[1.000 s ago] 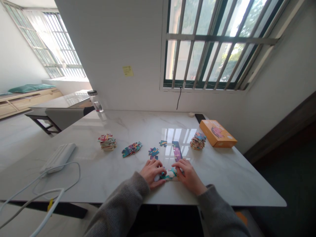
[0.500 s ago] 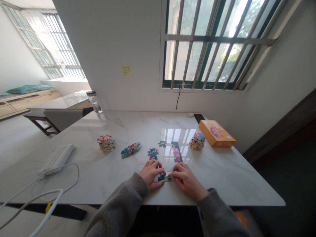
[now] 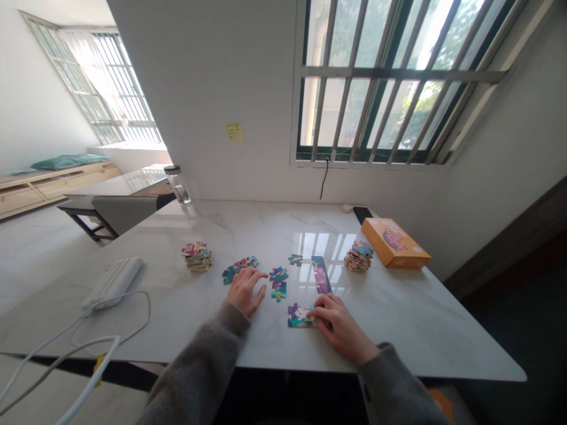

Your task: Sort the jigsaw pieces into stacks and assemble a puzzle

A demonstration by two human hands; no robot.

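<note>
My left hand (image 3: 246,289) is over the table, fingers apart and holding nothing, just in front of a fanned row of puzzle pieces (image 3: 234,270). To its right lie loose puzzle pieces, one with a green figure (image 3: 279,291) and a blue one (image 3: 279,274). Near the front edge my right hand (image 3: 332,319) rests its curled fingers on the right end of a joined puzzle section (image 3: 299,315) in teal, purple and white. Whether those fingers grip a piece is hidden. Beyond that hand lies a joined purple puzzle strip (image 3: 321,275). A single piece (image 3: 295,260) lies farther back.
Stacks of puzzle pieces stand at the left (image 3: 196,256) and right (image 3: 359,256). An orange box (image 3: 396,242) lies at the right edge, near a black phone (image 3: 362,214). A white power strip (image 3: 114,282) with cables is at left, and a bottle (image 3: 178,184) stands behind.
My left hand has left the joined section and moved left toward the fanned pieces, its fingers spreading. More of the section now shows. My right hand stays at its right end.
</note>
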